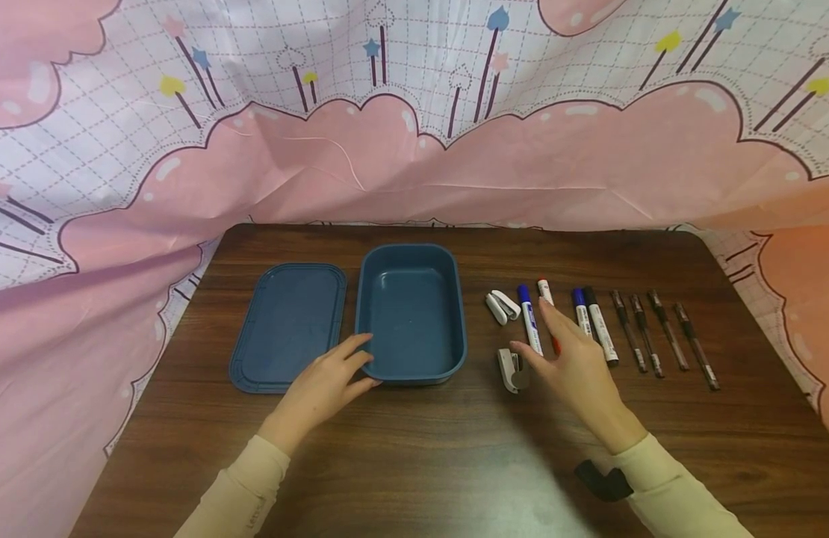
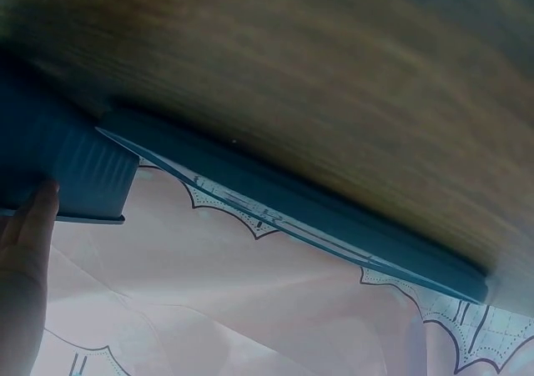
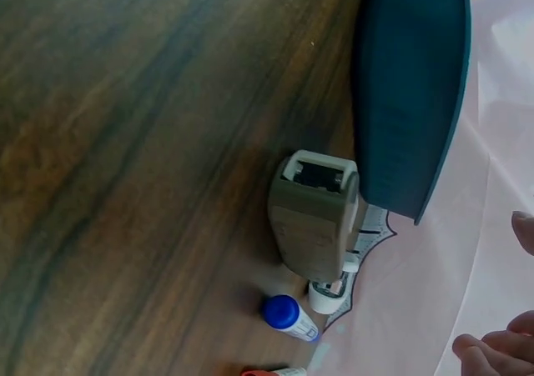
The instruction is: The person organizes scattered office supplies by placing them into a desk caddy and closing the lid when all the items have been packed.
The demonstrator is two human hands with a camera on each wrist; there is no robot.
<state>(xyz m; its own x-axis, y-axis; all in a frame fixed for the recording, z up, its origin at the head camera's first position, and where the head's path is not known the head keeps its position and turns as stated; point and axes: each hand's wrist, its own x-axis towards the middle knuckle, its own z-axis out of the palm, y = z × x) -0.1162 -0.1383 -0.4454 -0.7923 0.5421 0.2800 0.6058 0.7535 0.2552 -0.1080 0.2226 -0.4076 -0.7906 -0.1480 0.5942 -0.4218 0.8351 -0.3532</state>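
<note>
The stapler (image 1: pixel 511 369) lies on the worktop (image 1: pixel 414 448) just left of my right hand (image 1: pixel 576 366), whose fingers are spread and empty; small, rigid, probably light, best pinched across its sides. My left hand (image 1: pixel 327 385) rests relaxed against the box (image 1: pixel 411 314)

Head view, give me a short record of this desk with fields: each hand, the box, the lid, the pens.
left hand: fingers touch the near left corner of the blue box
right hand: open, hovering over the red marker, beside the grey stapler
box: open, nothing inside
lid: flat on the table, left of the box
pens: four dark pens in a row, right of the markers
</note>
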